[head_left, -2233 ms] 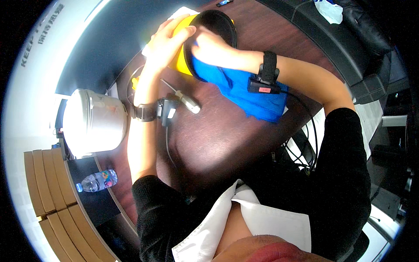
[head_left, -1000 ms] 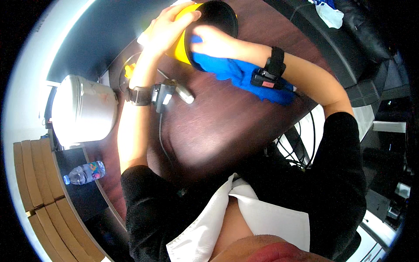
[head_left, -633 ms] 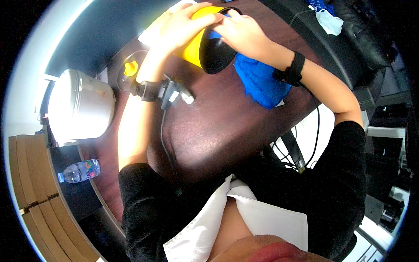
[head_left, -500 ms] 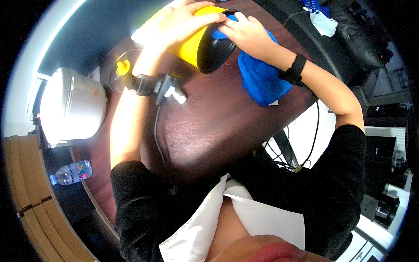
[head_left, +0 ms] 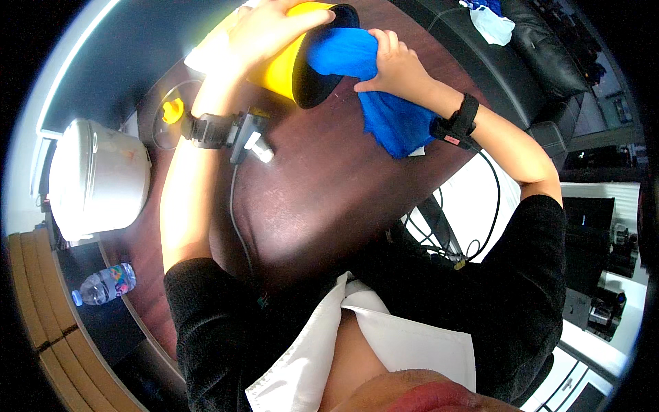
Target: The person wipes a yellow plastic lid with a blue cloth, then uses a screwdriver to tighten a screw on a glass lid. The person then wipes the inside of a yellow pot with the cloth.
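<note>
A yellow cylindrical container [head_left: 278, 74] with a dark inside lies tilted on the brown table, its mouth facing right. My left hand [head_left: 264, 36] is wrapped over its upper side, steadying it, with the thumb along the rim. From the dark mouth a blue cloth [head_left: 343, 52] stretches to my right hand [head_left: 403, 71], whose fingers are closed on it. More of the cloth hangs below that hand onto the table. How much of it lies inside the container is hidden. Both wrists wear black bands, and a small device is on the left one.
A white lidded bucket [head_left: 103, 180] stands at the left, with a small yellow object [head_left: 172, 110] behind it. A plastic water bottle [head_left: 108, 283] lies lower left beside cardboard boxes [head_left: 42, 295]. Cables [head_left: 439, 240] run near the table's right edge. A black sofa [head_left: 542, 58] is at the far right.
My right hand has drawn back from the container's mouth, and a length of blue cloth now shows between the two. My left hand still holds the container. The whole view has shifted slightly.
</note>
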Motion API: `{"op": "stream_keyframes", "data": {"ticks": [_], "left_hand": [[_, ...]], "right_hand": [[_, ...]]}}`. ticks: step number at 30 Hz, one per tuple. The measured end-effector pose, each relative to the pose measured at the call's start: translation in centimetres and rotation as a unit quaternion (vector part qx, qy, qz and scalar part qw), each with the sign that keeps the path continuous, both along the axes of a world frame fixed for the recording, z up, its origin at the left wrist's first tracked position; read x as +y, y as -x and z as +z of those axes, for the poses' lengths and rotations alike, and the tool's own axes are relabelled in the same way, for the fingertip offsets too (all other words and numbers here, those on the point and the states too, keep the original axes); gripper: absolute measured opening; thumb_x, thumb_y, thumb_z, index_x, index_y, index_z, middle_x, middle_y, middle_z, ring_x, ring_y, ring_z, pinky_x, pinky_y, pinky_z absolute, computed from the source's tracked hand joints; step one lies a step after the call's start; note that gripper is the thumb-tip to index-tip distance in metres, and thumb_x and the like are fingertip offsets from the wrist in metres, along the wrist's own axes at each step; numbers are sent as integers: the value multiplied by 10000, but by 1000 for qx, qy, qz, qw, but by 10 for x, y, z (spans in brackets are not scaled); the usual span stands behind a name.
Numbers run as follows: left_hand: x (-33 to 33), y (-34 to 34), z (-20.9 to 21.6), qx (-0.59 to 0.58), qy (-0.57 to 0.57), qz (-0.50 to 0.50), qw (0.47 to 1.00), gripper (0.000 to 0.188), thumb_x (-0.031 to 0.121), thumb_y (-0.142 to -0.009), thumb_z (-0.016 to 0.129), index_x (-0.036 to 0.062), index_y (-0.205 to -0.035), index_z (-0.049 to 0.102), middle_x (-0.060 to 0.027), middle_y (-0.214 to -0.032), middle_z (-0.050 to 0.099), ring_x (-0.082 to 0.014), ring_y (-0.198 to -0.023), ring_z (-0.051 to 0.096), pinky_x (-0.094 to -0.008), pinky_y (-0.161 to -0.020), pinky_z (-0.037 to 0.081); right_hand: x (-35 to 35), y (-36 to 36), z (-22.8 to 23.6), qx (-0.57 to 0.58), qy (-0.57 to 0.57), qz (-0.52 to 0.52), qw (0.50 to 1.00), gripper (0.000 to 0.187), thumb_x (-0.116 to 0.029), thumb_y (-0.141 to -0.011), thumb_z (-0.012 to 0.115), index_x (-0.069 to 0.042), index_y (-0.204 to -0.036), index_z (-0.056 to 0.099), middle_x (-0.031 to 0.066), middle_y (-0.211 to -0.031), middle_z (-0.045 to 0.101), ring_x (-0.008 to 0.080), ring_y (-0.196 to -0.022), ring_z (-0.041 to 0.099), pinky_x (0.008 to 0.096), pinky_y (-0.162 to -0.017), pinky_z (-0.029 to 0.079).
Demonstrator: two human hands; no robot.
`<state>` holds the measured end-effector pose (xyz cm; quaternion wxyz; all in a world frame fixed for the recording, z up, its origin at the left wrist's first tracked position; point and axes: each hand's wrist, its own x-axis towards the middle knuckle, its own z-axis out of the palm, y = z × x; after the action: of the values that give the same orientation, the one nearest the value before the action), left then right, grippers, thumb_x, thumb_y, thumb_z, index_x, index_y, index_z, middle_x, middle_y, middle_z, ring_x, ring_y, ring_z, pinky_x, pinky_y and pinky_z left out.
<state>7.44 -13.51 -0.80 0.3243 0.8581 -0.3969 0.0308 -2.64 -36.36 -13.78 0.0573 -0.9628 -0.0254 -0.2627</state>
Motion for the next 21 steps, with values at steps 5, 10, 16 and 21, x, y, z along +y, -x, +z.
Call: {"op": "stream_keyframes", "data": {"ticks": [5,10,16,21], "left_hand": [[1,-1,0,-8,0,-7,1000,710,597,-761,621,65,-1231,619,-222,-1178,606,-334,-1114,581,-379,-981,430],[4,-5,-6,-17,12,-4,1000,695,587,-764,629,69,-1227,621,-226,-1179,604,-341,-1111,580,-383,-978,430],[1,1,-3,-27,12,3,1000,694,587,-764,629,71,-1229,620,-235,-1196,585,-357,-1118,569,-395,-981,426],[5,-1,-7,-26,6,27,999,686,595,-770,613,85,-1229,621,-239,-1195,580,-362,-1113,570,-400,-975,430]], "right_hand": [[-14,-11,20,88,77,110,987,601,-215,-768,707,-123,-1307,457,154,-1173,548,306,-993,603,349,-788,501],[0,-8,66,-48,410,64,909,438,-118,-841,558,-150,-1275,513,107,-1220,549,230,-990,560,352,-783,452],[-12,-4,36,22,430,84,899,601,-198,-773,675,-138,-1340,486,63,-1383,483,268,-1247,459,485,-1011,358],[27,-1,43,11,302,193,934,643,-335,-734,732,-130,-1303,513,97,-1333,503,255,-1239,457,465,-1001,358]]}}
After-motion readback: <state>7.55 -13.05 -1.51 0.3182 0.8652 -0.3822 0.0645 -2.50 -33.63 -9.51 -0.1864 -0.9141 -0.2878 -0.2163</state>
